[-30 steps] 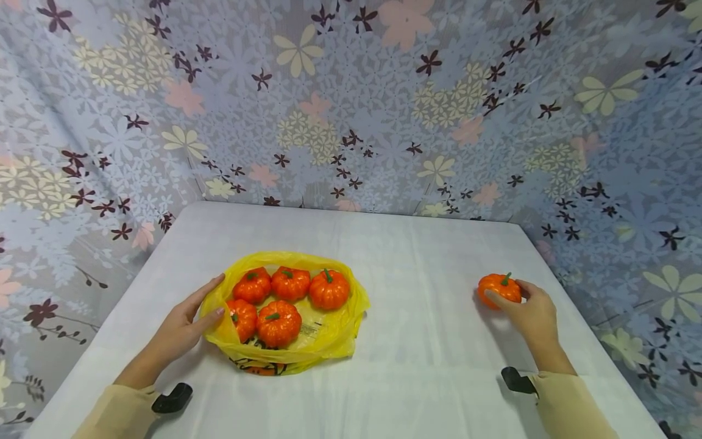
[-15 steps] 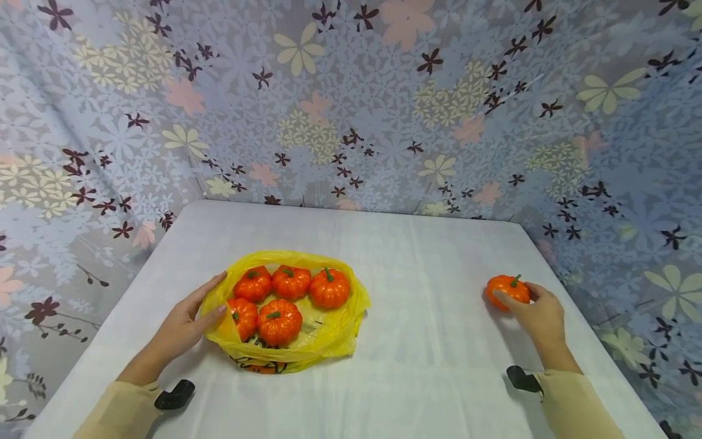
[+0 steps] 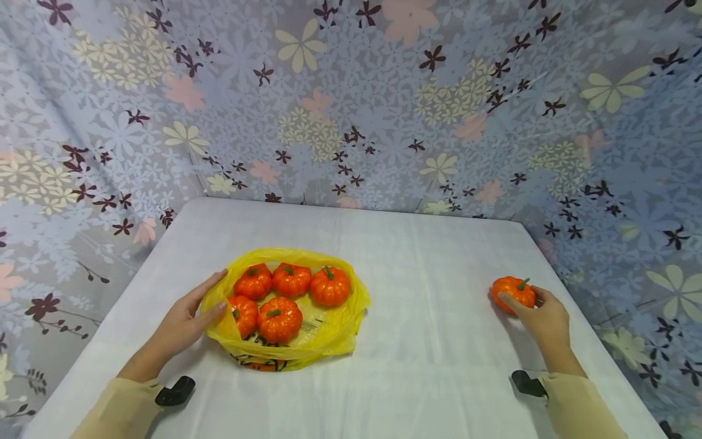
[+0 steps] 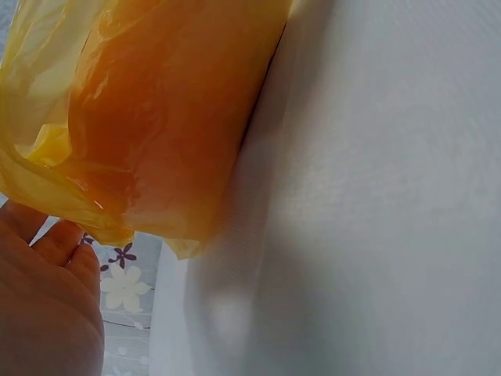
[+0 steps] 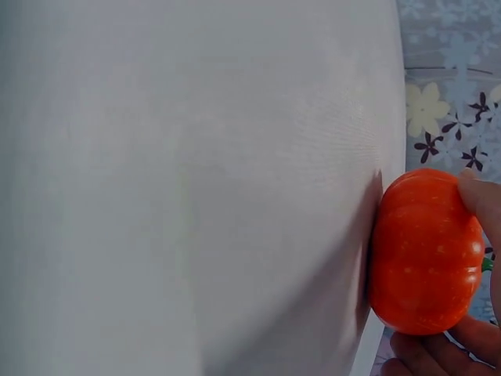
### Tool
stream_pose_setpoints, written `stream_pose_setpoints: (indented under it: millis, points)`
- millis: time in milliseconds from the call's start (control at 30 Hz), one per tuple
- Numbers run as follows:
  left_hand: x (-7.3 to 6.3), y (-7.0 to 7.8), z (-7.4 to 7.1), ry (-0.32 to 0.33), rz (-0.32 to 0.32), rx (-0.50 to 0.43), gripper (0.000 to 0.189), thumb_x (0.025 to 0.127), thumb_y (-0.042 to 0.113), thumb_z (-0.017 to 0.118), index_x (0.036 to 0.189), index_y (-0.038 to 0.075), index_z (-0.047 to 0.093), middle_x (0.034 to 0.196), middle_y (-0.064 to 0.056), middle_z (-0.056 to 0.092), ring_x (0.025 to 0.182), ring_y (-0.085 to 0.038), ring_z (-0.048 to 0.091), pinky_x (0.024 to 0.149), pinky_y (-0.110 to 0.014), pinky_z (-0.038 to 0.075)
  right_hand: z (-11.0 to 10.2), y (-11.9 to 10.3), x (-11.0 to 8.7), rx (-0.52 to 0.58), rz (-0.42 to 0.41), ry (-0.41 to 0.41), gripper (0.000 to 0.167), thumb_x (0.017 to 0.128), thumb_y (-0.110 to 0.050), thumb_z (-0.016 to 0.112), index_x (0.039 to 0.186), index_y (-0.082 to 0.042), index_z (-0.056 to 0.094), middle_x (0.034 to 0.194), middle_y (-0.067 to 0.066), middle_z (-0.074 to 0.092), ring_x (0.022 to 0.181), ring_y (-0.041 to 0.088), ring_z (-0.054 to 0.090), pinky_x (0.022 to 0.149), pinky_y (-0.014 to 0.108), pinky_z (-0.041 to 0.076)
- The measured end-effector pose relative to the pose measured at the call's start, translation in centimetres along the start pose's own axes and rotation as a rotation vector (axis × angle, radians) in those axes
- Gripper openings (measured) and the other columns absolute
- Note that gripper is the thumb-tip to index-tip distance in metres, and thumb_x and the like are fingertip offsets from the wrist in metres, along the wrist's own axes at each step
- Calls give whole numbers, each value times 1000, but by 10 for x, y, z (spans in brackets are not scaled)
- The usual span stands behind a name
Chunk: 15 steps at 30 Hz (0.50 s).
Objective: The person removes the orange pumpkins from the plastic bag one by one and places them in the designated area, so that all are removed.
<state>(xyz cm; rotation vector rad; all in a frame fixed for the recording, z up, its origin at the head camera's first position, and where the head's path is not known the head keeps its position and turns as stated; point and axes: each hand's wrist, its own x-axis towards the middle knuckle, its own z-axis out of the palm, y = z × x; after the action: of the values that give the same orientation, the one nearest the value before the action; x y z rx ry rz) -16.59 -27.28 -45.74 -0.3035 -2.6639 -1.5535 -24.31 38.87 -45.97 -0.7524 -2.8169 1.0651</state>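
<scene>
My left hand (image 3: 178,329) rests against the left side of a yellow plastic bag (image 3: 329,347), its fingers extended along the rim and thumb apart from them. In the left wrist view its fingers (image 4: 59,244) touch the outside of the bag. The bag's mouth is spread wide, with several small orange toy pumpkins (image 3: 280,322) with green stems inside. At the far right of the table, my right hand (image 3: 548,326) grips another orange pumpkin (image 3: 512,292) between thumb and fingers. In the right wrist view this pumpkin (image 5: 427,254) sits close over the cloth, its stem towards the palm.
A white cloth covers the table (image 3: 417,353). Behind it and at both sides hangs a floral curtain (image 3: 351,110). Black curved pieces stick out at the left sleeve (image 3: 117,408) and right sleeve (image 3: 581,405).
My right hand has shifted slightly right with the pumpkin in its grip, and the pumpkin's stem has tilted further right. The left hand and the bag stay nearly where they were.
</scene>
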Motion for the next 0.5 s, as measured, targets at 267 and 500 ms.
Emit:
stream_pose_setpoints:
  millis: [267,500]
  points:
    - [-1,-1,0,1,5,-4,64,102,22,61,158,9,34,162,-16,28,149,-43,16,114,-69,12,1,3,-1,-19,-13,1,105,89,-63,65,154,8,25,153,35,31,139,52,31,110,63,32]
    - [-1,-1,-1,12,20,2,63,102,21,61,157,7,35,162,-17,29,148,-44,17,115,-68,11,2,3,-5,-31,-81,-17,111,84,-70,66,152,10,30,150,36,36,135,52,35,107,64,35]
